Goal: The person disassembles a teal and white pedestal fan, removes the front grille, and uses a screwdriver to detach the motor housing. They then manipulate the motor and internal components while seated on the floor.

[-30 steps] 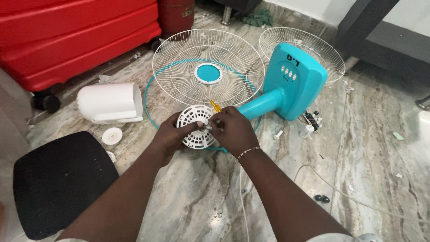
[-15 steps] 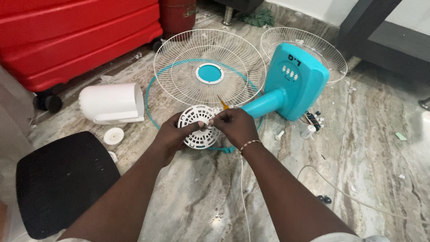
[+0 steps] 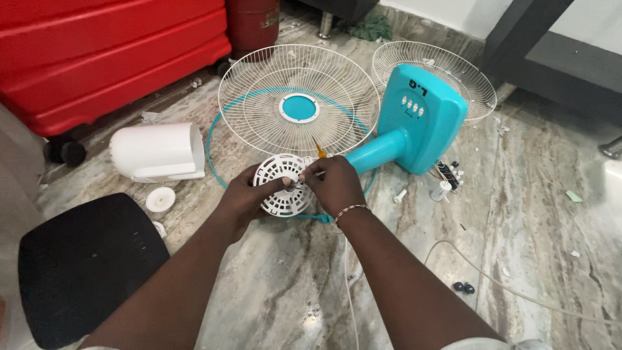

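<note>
Dismantled teal-and-white pedestal fan, parts spread on a veined grey-brown marble floor (image 3: 531, 214). Item in hand: a round white slotted plastic motor cover (image 3: 280, 185), held just above the floor in front of the person, close to the lower rim of the white wire fan guard with a teal centre cap (image 3: 298, 97). The left hand (image 3: 243, 198) cups the cover's left edge, fingers curled round the rim, apparently to steady it and keep it from turning. The right hand (image 3: 334, 185) pinches thumb and forefinger narrowly at the cover's centre; a slim yellow-orange tool tip (image 3: 319, 151) shows above its knuckles, though the grip on it is hidden. A beaded bracelet (image 3: 350, 210) sits on the right wrist. The teal plastic fan base with button row (image 3: 418, 116) lies tipped on its side, stem towards the hands, probably to expose its underside, where small screws and loose wires (image 3: 447, 178) lie. Behind it rests a second white wire guard (image 3: 447, 68). To the left: a white cylindrical plastic housing (image 3: 155, 152), a small white round cap (image 3: 160, 199), a black mesh seat pad (image 3: 84, 266), and a red hard-shell suitcase (image 3: 110, 52).
</note>
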